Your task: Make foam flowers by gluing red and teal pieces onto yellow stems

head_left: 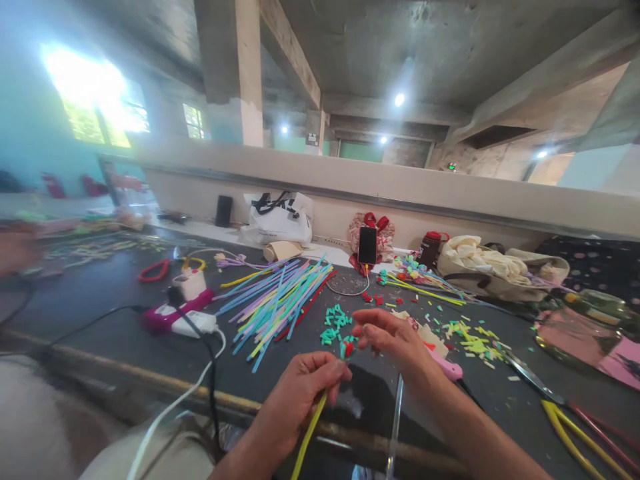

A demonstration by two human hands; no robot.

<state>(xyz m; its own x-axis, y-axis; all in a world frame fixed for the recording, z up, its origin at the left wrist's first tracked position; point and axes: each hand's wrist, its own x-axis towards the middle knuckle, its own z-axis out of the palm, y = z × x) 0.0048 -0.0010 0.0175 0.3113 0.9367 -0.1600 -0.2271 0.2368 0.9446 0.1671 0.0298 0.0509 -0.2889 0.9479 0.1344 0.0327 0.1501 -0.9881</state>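
My left hand (300, 390) pinches a yellow stick (307, 437) that runs down toward me. At the stick's top sits a small red and green piece (347, 347). My right hand (387, 340) holds its fingertips at that piece, just right of it. Both hands hover over a dark table (125, 347). A heap of small green bits (334, 324) lies just beyond my fingers. A fan of long coloured sticks (280, 303) in blue, yellow, purple and red spreads to the left of them.
A pink and white power strip (177, 319) with cables lies at left. A phone (367, 245) stands upright at the back, with bags (277, 217) along the wall. Scissors (530, 377) and yellow-green scraps (473, 340) lie at right, pink-handled tool (447, 367) under my right wrist.
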